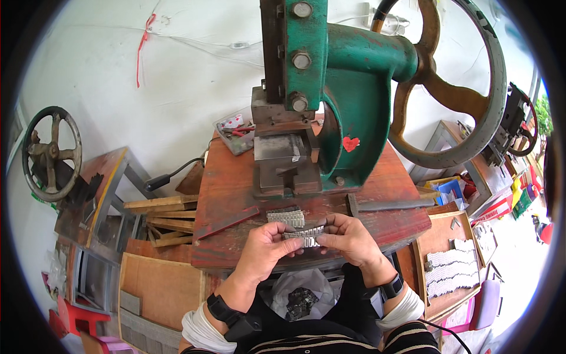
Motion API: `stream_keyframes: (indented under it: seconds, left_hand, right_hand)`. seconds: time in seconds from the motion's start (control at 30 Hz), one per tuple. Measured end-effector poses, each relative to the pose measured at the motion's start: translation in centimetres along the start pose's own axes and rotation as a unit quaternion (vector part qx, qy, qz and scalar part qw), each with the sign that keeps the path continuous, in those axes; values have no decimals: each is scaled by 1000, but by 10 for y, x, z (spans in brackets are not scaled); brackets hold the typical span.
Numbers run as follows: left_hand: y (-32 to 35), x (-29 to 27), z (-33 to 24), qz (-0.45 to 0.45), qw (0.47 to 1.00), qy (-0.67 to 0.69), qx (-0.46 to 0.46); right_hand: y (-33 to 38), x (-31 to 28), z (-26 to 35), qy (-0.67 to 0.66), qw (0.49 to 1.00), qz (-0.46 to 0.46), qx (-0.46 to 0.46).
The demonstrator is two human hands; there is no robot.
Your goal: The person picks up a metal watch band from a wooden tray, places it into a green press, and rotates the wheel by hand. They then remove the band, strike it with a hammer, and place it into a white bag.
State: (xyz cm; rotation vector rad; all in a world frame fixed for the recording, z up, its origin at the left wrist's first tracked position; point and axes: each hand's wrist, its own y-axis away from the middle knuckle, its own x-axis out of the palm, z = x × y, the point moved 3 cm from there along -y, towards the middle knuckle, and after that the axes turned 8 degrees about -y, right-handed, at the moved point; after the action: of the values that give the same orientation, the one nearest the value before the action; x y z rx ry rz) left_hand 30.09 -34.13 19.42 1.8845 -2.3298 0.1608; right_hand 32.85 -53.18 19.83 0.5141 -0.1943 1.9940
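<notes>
My left hand [266, 245] and my right hand [352, 238] pinch the two ends of a few silver metal link strips [309, 241], which look like watch-band pieces. I hold them just over the front edge of the red-brown wooden bench [236, 189]. Right behind my fingers, more link strips [285, 215] lie side by side on the bench. Beyond them stands a green hand press [359, 112] with a large handwheel [497, 88]. A flat metal plate [276, 147] rests on its die, under the ram.
A hammer [392, 205] lies behind my right hand, a reddish flat bar [229, 223] left of my hands. Trays of strips stand low at left [156, 265] and right [420, 259]. Below the bench edge sits a plastic bag [283, 286] with dark metal scraps.
</notes>
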Motion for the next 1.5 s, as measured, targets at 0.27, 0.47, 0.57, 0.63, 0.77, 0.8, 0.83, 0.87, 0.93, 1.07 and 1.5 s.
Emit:
stream_keyframes:
  seconds: [0.27, 0.47, 0.57, 0.63, 0.77, 0.8, 0.83, 0.87, 0.93, 1.07, 1.5]
  left_hand:
    - [6, 11, -6, 15, 996, 58, -62]
    - [12, 14, -11, 2, 1000, -4, -9]
    - [13, 13, -10, 7, 1000, 19, -23]
    - [14, 11, -10, 4, 999, 28, -24]
    - [17, 10, -8, 6, 999, 32, -14]
    - [19, 9, -7, 5, 999, 33, -15]
    - [21, 9, -7, 6, 999, 26, -17]
    - [23, 8, -5, 7, 1000, 19, -20]
    - [32, 8, 0, 4, 1000, 20, -23]
    - [42, 5, 11, 7, 999, 26, -47]
    - [13, 19, -18, 6, 995, 87, -48]
  right_hand:
    - [15, -6, 6, -13, 999, -28, 29]
    - [21, 0, 14, 25, 999, -16, -24]
    - [22, 0, 13, 31, 999, -3, -35]
    - [22, 4, 15, 31, 999, -1, -31]
    - [22, 5, 12, 35, 999, -4, -40]
    - [22, 5, 11, 39, 998, 4, -41]
    - [23, 5, 10, 43, 998, 13, -41]
    - [23, 4, 10, 43, 998, 13, -39]
    - [26, 4, 5, 77, 997, 24, -16]
    - [31, 4, -2, 104, 994, 41, 20]
    - [29, 6, 25, 48, 997, 8, -63]
